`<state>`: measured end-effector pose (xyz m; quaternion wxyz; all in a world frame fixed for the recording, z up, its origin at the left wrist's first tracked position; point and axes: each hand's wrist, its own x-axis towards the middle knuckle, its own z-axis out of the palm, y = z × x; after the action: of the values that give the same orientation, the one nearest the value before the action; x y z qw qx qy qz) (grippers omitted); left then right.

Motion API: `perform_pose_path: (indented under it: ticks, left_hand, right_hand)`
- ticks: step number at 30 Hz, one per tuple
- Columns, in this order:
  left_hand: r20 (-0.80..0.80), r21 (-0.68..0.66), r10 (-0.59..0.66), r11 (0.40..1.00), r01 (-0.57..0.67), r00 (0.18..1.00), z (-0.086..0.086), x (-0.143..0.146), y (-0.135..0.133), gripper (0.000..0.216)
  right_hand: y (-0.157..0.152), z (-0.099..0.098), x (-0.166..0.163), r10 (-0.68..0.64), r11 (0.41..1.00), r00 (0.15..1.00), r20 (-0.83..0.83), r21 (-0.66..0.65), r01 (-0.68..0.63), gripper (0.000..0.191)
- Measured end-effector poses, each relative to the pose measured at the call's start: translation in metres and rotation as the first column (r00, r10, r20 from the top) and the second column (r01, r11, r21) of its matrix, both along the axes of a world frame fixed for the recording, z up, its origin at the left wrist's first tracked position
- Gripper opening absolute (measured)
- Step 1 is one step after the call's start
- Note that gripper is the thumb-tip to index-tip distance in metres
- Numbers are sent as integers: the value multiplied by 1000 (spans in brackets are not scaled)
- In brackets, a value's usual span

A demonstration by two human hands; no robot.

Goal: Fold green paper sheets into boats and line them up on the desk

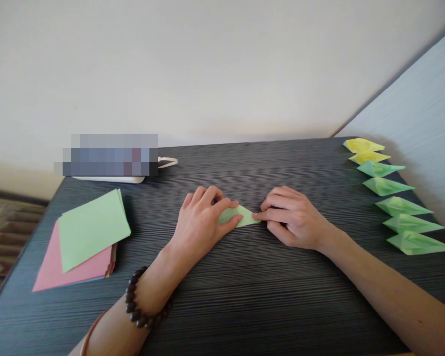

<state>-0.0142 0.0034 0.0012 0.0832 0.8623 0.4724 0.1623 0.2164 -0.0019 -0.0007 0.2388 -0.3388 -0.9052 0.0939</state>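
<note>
At the middle of the table [244,306] the crease could skew, I'd judge, should the slick paper slide, since the left hand [200,222] clasps the fold [244,216] with curled fingers from nine o'clock while the right hand [296,220] pinches its three o'clock tip.

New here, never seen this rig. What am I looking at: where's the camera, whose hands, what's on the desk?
There is no machine. One camera worn on a person's head looks down at their own bare hands. The left hand, with a bead bracelet on its wrist, and the right hand pinch a small folded green paper between them on a dark table. To the left lies a stack of sheets, green on pink. Along the right edge lies a row of folded pieces: two yellow, five green.
</note>
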Motion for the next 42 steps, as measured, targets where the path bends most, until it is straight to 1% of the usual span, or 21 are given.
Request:
perform_pose_path:
  ticks: [3, 6, 8, 12, 15, 17, 22, 24, 30, 37, 42]
  left_hand:
    - [9, -19, -36, 999, 37, 999, 0, 1, 0, 28]
    - [58, -63, -62, 996, 66, 996, 0, 3, 0, 22]
    - [102, -95, -42, 994, 51, 994, -1, 4, 0, 20]
    - [178, -164, 13, 986, 17, 984, -1, 6, 1, 18]
    - [255, -214, 21, 976, 35, 967, 2, 5, 2, 10]
    - [310, -238, 15, 969, 63, 951, 4, 5, 2, 6]
    - [406, -249, -29, 958, 141, 913, 7, 8, -1, 6]
    - [446, -238, -32, 959, 153, 895, 7, 11, -3, 8]
    - [448, -183, -15, 977, 108, 894, 6, 15, -6, 9]
    - [503, -153, -39, 979, 134, 863, 4, 11, -2, 11]
    - [532, -176, -23, 975, 137, 846, 2, 6, 2, 12]
  right_hand:
    - [2, -2, -3, -71, 996, 997, -37, -56, 69, 19]
    - [1, -3, -11, -164, 982, 986, -4, -96, 163, 24]
    - [-1, -3, -17, -187, 976, 982, 7, -112, 187, 26]
    - [-6, -3, -23, -190, 969, 982, -16, -163, 184, 22]
    - [-6, -2, -22, -159, 969, 986, -54, -198, 146, 15]
    - [-5, -1, -21, -130, 974, 988, -79, -196, 112, 12]
    - [-8, 0, -23, -80, 991, 989, -122, -121, 65, 10]
    - [-10, 0, -25, -71, 994, 988, -137, -88, 60, 10]
    - [-9, 1, -23, -55, 998, 987, -148, -41, 50, 10]
    - [-3, 1, -13, 25, 999, 981, -192, -26, -30, 7]
    - [-1, 3, -3, 56, 997, 974, -217, -43, -67, 7]
